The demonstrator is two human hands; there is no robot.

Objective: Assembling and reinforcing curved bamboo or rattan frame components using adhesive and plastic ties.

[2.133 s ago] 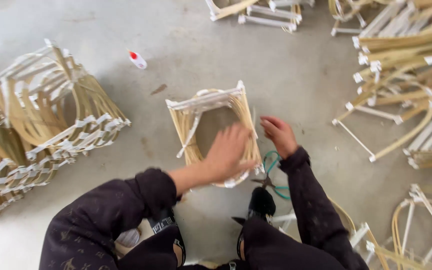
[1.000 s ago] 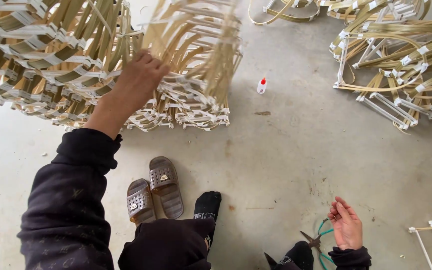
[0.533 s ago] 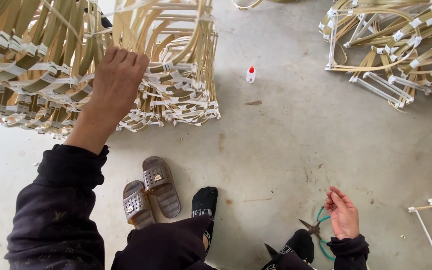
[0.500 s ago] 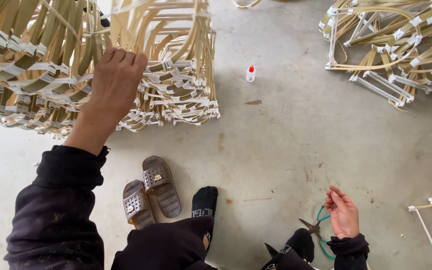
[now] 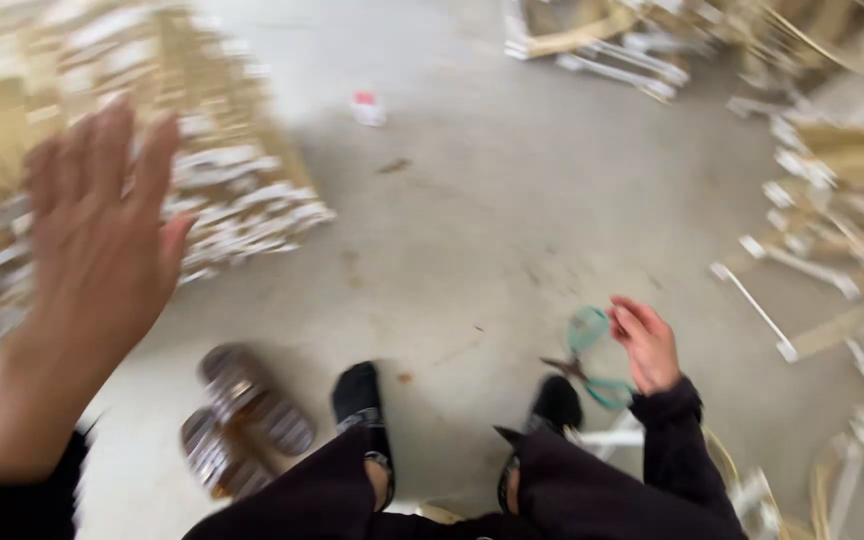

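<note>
Left hand (image 5: 97,250): raised, fingers spread, empty, blurred, in front of the stacked bamboo frames (image 5: 232,190) at far left. Right hand (image 5: 644,345): loosely curled, holding nothing, just beside the green-handled scissors (image 5: 592,365) on the grey concrete floor (image 5: 512,230). Small white bottle with red cap (image 5: 367,108) lies far centre; brown sandals (image 5: 242,420) near left

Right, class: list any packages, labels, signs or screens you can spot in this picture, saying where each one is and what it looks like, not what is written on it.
Small bottle: on the concrete floor near the top centre, beside the stacked bamboo frames; white body, red top, blurred.
No labels, signs or screens can be made out.
</note>
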